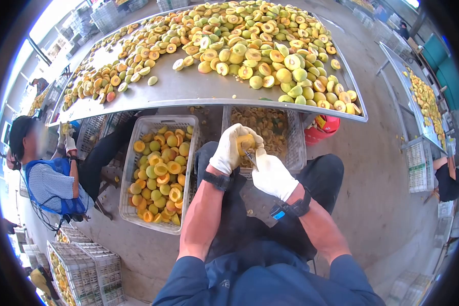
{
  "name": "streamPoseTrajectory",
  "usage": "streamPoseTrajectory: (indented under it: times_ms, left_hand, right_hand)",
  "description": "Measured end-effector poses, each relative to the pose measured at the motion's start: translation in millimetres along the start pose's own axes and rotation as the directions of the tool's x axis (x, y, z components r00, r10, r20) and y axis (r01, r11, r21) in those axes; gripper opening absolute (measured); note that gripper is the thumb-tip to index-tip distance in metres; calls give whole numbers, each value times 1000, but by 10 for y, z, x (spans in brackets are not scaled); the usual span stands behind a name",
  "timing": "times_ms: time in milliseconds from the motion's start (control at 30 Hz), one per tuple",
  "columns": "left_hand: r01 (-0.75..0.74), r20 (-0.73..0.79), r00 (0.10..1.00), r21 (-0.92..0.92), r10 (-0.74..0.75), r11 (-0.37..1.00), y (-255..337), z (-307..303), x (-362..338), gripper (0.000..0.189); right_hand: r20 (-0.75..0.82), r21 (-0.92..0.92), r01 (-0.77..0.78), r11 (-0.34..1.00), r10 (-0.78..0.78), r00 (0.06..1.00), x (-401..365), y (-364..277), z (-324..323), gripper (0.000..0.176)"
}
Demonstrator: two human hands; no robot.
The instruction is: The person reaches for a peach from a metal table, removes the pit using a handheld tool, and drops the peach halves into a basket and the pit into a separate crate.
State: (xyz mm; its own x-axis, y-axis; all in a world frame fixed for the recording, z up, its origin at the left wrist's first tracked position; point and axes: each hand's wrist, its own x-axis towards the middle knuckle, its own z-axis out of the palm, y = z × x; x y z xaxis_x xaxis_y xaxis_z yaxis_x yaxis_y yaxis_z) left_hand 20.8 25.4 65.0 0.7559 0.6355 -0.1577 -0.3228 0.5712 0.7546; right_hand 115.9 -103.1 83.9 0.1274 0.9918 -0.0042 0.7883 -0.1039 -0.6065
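Observation:
My left hand point(229, 149), in a white glove, is closed round a yellow peach half point(245, 143) above my lap. In my right hand point(273, 174), also gloved, is a small metal hand tool point(250, 157), its tip right at the peach's cut side; the glove hides most of its handle. Below and beyond my hands stands a crate of pits and scraps point(297, 137). To the left, a white plastic crate point(126, 196) holds many pitted peach halves point(160, 168). Ahead, a metal table point(188, 92) carries a heap of halved peaches point(239, 48).
A co-worker point(56, 178) sits at left, gloved hands at the same table. A red bag point(321, 128) is under the table's right end. Stacked crates point(99, 270) stand at lower left. Another peach table point(408, 102) and a person's arm point(446, 160) are at right.

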Motion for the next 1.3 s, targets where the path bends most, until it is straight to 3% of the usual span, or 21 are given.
streamPoseTrajectory:
  times_ms: [33,100,133,200,233,267,400,467,533,600,667,700,800,867,900,967,1033,1100,1200,1300]
  left_hand:
    - [2,4,1000,4,-2,1000,-26,11,18,35]
    - [-23,-80,996,236,43,972,-56,39,42,32]
    - [-110,-32,992,300,126,948,-61,47,28,29]
    - [-129,-68,985,309,157,942,-77,101,-5,29]
    - [-144,-104,977,314,185,938,-82,126,-26,29]
    - [-204,-84,967,318,242,926,-82,139,-37,26]
    - [-246,-83,956,308,283,919,-34,169,-62,21]
    - [-256,-60,957,284,283,924,-44,145,-60,20]
    - [-267,-42,957,257,287,929,-43,119,-43,20]
    - [-187,-44,979,218,201,958,-31,101,-21,21]
    - [-110,-56,990,228,126,967,-24,117,-13,23]
    - [-35,-66,996,233,52,972,-17,128,-3,25]
    - [-36,-43,998,246,48,969,-21,146,-6,25]
    - [-39,-46,998,261,53,965,-27,141,0,26]
    - [-79,-32,995,282,91,956,-19,146,-6,26]
    - [-115,-18,992,306,127,945,-17,143,-11,26]
    - [-125,-41,989,301,143,945,-40,113,35,27]
    - [-75,-111,987,306,114,949,-74,125,76,28]
    - [54,-336,942,218,23,975,-95,164,123,27]
    - [56,-391,920,123,-4,991,-174,35,265,31]
  right_hand:
    - [-5,86,-52,995,53,999,-8,0,4,28]
    - [-8,176,-101,979,104,995,-35,41,50,28]
    - [-82,217,-21,976,40,996,-45,93,110,26]
    - [-159,259,62,964,-21,987,-60,80,81,23]
    - [64,468,-135,873,119,991,-56,-20,-66,22]
    - [305,605,-350,715,198,932,-47,-84,-174,20]
    - [404,738,-377,559,82,911,-43,-42,-289,20]
    - [470,812,-429,395,-9,883,-32,46,-231,21]
    - [464,806,-418,420,-8,886,-23,43,-233,21]
    - [461,798,-412,441,-5,888,-15,21,-216,21]
    - [377,596,-357,719,142,915,8,-21,-209,21]
    - [372,600,-353,718,140,917,-4,-19,-222,21]
    - [425,686,-397,609,107,899,-55,43,-273,20]
    - [512,794,-464,392,-19,859,-56,103,-279,16]
    - [510,797,-463,387,-21,860,-54,142,-251,16]
    - [568,804,-588,-93,-177,804,-41,207,-180,11]
    - [548,810,-571,-133,-176,818,-27,207,-145,7]
    - [565,751,-606,-261,-220,795,23,296,-64,6]
    - [571,676,-643,-360,-295,766,78,403,-22,6]
    - [531,721,-602,-343,-285,798,86,410,3,8]
